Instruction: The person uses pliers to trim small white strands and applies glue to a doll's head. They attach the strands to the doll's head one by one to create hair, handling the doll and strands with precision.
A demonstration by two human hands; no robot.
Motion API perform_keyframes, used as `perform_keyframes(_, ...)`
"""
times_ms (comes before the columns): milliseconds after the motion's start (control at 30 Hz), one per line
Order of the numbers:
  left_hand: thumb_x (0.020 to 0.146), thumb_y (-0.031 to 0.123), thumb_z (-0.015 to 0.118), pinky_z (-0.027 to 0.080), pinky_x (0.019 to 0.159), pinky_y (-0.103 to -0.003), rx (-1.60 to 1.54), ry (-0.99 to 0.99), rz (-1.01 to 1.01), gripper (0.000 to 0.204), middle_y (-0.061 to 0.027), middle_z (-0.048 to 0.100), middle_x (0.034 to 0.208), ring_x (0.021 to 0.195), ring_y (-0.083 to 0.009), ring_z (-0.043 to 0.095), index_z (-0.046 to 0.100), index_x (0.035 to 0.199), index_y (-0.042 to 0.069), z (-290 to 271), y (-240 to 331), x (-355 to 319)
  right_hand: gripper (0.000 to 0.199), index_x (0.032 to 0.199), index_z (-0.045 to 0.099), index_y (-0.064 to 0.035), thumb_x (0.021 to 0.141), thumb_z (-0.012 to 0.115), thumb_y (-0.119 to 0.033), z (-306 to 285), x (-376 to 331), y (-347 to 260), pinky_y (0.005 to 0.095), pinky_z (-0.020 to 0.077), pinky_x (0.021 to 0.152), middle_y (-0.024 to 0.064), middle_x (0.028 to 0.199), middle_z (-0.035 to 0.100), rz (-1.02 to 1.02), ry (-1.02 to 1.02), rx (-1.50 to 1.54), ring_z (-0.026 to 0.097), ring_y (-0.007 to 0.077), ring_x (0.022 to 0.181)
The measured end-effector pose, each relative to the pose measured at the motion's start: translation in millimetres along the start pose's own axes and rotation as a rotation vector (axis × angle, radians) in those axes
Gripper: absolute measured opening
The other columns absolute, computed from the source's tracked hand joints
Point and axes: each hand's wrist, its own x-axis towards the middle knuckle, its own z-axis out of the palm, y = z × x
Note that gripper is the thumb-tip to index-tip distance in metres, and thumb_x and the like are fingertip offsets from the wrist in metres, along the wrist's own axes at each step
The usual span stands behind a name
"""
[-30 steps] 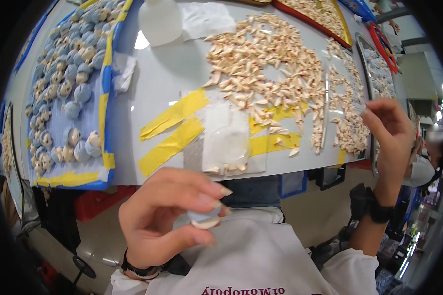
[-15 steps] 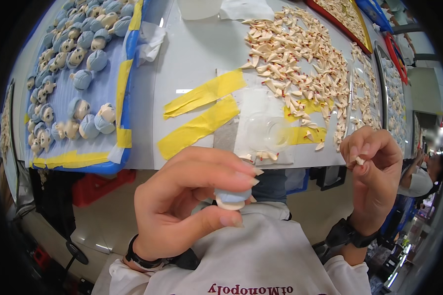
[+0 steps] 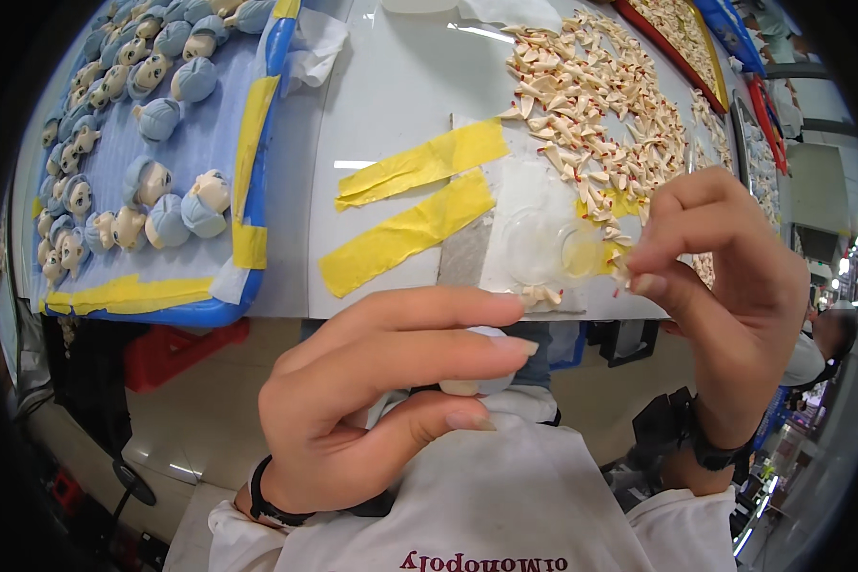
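My left hand (image 3: 353, 381) is closed around a small doll head (image 3: 491, 383) with light blue hair, held just off the table's near edge; the fingers cover most of it. Between thumb and fingertips, my right hand (image 3: 734, 286) pinches a small cream piece (image 3: 621, 274), pointed like those in the pile. It is above the table edge, to the right of a clear round dish (image 3: 534, 250). On the table behind it spreads a pile of small cream pointed pieces (image 3: 596, 105) with red ends.
A blue tray (image 3: 195, 315) with taped edges holds many blue-haired doll heads (image 3: 158, 119) at left. Yellow tape strips (image 3: 405, 234) stick to the middle of the table. White tissue (image 3: 315, 52) lies beside the tray. A red-edged tray (image 3: 682, 48) of cream pieces stands at far right.
My right hand has moved left and inward with the small piece, closer to the dish. My left hand has shifted slightly right and turned the doll head. The view has shifted a little.
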Motion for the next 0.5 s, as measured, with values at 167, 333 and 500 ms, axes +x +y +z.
perform_keyframes(167,0.077,0.004,0.071,0.054,0.069,-0.029,-0.029,-0.021,-0.046,0.034,-0.0256,0.054,0.111,0.085,-0.0269,0.065,0.057,0.106,-0.004,-4,3,-3,0.018,0.073,0.060,-0.0003,0.059,0.066,0.008,21,9,-13,0.0266,0.0379,0.067,0.0064,0.077,0.052,-0.069,0.083,-0.145,0.050,0.0168,0.074)
perform_keyframes(333,0.076,0.008,0.073,0.054,0.068,-0.028,-0.034,-0.008,-0.002,0.039,-0.0249,0.054,0.110,0.083,-0.0259,0.065,0.055,0.108,-0.004,-4,-2,0,0.019,0.070,0.060,-0.0012,0.055,0.067,0.008,33,11,-17,0.0269,0.0371,0.065,0.0057,0.075,0.051,-0.099,0.168,-0.248,0.050,0.0176,0.072)
perform_keyframes(500,0.076,0.009,0.074,0.054,0.068,-0.028,-0.092,-0.020,-0.088,0.042,-0.0240,0.054,0.110,0.083,-0.0256,0.065,0.054,0.109,-0.004,-2,5,2,0.020,0.071,0.059,-0.0013,0.054,0.067,0.009,10,16,-17,0.0268,0.0370,0.064,0.0062,0.075,0.051,-0.126,-0.016,-0.461,0.050,0.0178,0.072)
